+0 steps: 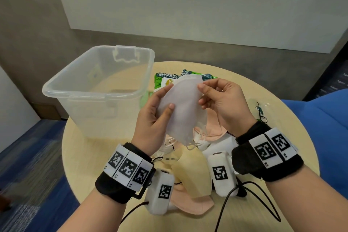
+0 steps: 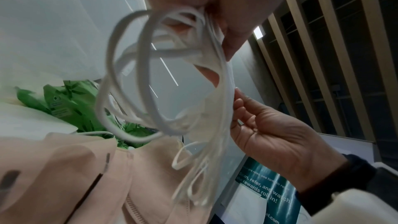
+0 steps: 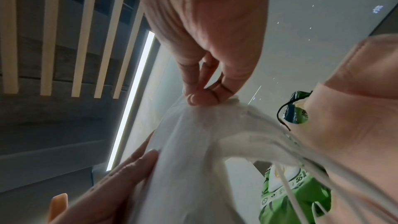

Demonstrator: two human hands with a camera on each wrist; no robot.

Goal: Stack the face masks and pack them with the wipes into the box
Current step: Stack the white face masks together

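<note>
Above the round table, both hands hold a bunch of white face masks [image 1: 181, 107]. My left hand [image 1: 156, 117] grips the bunch from the left, thumb pressed on its front. My right hand [image 1: 222, 100] pinches the upper right edge of the white face masks [image 3: 206, 125]. White ear loops [image 2: 137, 74] dangle below the bunch. Yellow masks [image 1: 190, 167] and pink masks [image 1: 194, 203] lie on the table under my wrists. Green wipes packs [image 1: 165, 81] lie behind the held masks. The clear plastic box [image 1: 98, 88] stands open at the left.
The round beige table [image 1: 90, 156] carries everything. More pink masks [image 1: 214, 128] lie under my right hand. Black cables [image 1: 244, 190] trail from the wrist cameras. A blue seat [image 1: 323, 130] is at the right, blue carpet at the left.
</note>
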